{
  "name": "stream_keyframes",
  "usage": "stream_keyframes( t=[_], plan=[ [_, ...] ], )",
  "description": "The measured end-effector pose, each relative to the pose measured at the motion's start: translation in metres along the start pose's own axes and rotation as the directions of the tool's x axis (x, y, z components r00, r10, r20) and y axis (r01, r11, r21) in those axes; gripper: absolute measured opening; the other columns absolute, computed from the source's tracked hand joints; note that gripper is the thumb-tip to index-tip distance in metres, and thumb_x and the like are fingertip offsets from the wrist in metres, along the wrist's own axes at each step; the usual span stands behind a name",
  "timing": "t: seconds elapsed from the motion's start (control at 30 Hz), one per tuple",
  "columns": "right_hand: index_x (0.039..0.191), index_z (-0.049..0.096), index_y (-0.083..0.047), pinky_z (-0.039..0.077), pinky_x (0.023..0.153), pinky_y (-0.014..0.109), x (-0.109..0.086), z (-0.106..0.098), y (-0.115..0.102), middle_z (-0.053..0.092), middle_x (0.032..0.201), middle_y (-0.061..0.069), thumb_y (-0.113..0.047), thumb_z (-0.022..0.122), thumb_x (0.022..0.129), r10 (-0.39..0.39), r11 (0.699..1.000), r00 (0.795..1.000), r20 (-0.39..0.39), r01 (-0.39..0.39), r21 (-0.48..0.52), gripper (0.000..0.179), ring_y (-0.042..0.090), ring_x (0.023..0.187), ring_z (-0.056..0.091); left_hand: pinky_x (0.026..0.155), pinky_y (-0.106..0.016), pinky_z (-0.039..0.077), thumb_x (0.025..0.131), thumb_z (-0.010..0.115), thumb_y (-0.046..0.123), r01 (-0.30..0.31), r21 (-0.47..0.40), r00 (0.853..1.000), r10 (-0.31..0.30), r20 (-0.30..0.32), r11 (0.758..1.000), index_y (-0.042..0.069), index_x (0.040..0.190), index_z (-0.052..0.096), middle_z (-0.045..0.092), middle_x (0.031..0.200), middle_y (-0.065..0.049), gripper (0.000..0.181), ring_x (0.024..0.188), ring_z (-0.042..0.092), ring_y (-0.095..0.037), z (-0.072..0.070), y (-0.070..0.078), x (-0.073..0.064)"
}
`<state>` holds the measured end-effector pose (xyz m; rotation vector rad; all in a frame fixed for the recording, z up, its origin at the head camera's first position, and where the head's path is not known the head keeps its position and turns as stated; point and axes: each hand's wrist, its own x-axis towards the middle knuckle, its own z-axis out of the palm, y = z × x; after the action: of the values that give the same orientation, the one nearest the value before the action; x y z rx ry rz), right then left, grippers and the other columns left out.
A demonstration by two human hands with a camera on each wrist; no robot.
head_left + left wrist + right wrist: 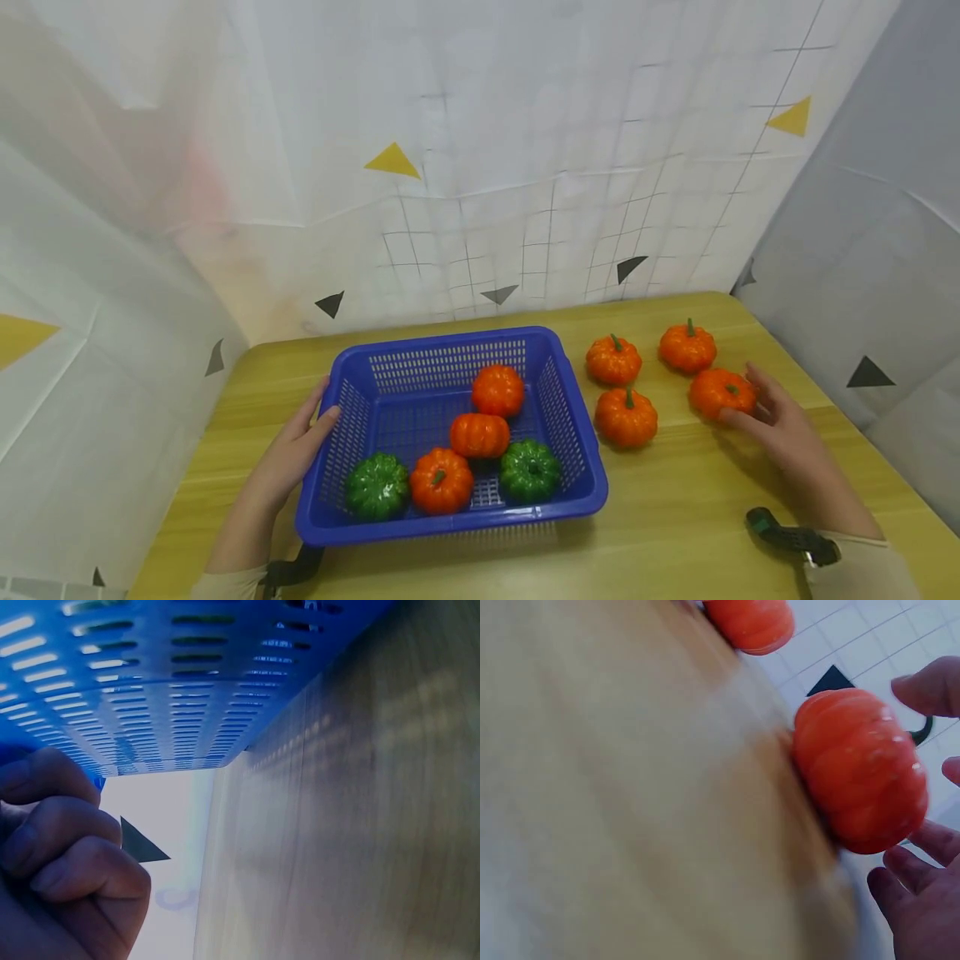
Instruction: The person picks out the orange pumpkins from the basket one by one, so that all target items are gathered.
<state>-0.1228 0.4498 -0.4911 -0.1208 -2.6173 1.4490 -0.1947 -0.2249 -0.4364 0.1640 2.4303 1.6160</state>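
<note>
Step in hand looked like the grasp: the person's right hand (783, 429) was spread wide round an orange pumpkin (716, 395), thumb apart from it in the wrist view, grip not yet made. Pumpkin sat on the desk (675, 517), between thumb and fingers. Left hand (292, 450) gripped the near rim of the blue basket (450, 528), well left of the right hand. Next move probably called for drawing thumb and fingers in on the pumpkin's ribbed sides before any lift.

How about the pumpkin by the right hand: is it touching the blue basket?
Apart. The head view shows bare table and another orange pumpkin between the blue basket and the pumpkin by the right hand.
</note>
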Motion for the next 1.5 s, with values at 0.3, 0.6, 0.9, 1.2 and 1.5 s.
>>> stream_keyframes(
  t=[0.3, 0.6, 0.9, 1.2, 1.5],
  plan=[
    [0.16, 0.017, -0.027, 0.028, 0.101, 0.006, 0.003, -0.008, -0.039, 0.022, 0.162, 0.004, -0.013, 0.065, 0.097, -0.131, 0.991, 0.988, -0.076, 0.132, -0.001, 0.08, 0.014, 0.145, 0.024, 0.08, -0.041, 0.055, 0.103, 0.046, 0.048, -0.015, -0.035, 1.0, 0.015, 0.008, 0.999, 0.032, 0.16, 0.012, 0.039, 0.147, -0.024, 0.068, 0.093, 0.067, -0.031, 0.0, 0.0, -0.001],
    [0.159, 0.019, -0.032, 0.039, 0.091, 0.007, 0.026, 0.006, -0.11, 0.025, 0.16, 0.009, -0.017, 0.069, 0.095, -0.188, 0.982, 0.975, 0.119, 0.189, 0.001, 0.083, 0.042, 0.139, 0.031, 0.087, -0.047, 0.053, 0.103, 0.045, 0.051, -0.013, -0.016, 1.0, 0.013, 0.003, 1.0, 0.032, 0.16, 0.012, 0.033, 0.153, -0.021, 0.069, 0.098, 0.066, -0.032, 0.0, -0.002, -0.001],
    [0.156, 0.027, -0.032, 0.046, 0.098, 0.026, 0.051, 0.038, -0.173, 0.032, 0.157, 0.004, -0.021, 0.075, 0.09, -0.3, 0.948, 0.896, 0.329, 0.319, -0.006, 0.083, 0.038, 0.137, 0.039, 0.083, -0.047, 0.055, 0.102, 0.046, 0.052, 0.009, -0.022, 1.0, -0.009, 0.002, 1.0, 0.035, 0.159, 0.013, 0.038, 0.148, -0.022, 0.069, 0.095, 0.067, -0.031, 0.0, -0.003, 0.0],
    [0.155, 0.03, -0.03, 0.042, 0.102, 0.055, 0.068, 0.082, -0.214, 0.033, 0.156, 0.002, -0.029, 0.076, 0.089, -0.415, 0.879, 0.745, 0.522, 0.477, 0.019, 0.08, 0.036, 0.134, 0.043, 0.078, -0.045, 0.057, 0.102, 0.047, 0.052, 0.019, -0.05, 1.0, -0.018, 0.003, 0.999, 0.035, 0.159, 0.013, 0.042, 0.144, -0.024, 0.069, 0.091, 0.068, -0.031, 0.0, -0.002, 0.002],
    [0.156, 0.031, -0.025, 0.044, 0.103, 0.043, 0.071, 0.139, -0.244, 0.034, 0.155, -0.002, -0.04, 0.078, 0.086, -0.412, 0.85, 0.586, 0.697, 0.523, 0.063, 0.085, 0.021, 0.133, 0.045, 0.08, -0.046, 0.056, 0.102, 0.046, 0.052, 0.035, -0.023, 0.999, -0.036, -0.011, 0.999, 0.037, 0.159, 0.014, 0.037, 0.149, -0.021, 0.067, 0.092, 0.067, -0.031, 0.001, -0.001, 0.001]
  ],
)
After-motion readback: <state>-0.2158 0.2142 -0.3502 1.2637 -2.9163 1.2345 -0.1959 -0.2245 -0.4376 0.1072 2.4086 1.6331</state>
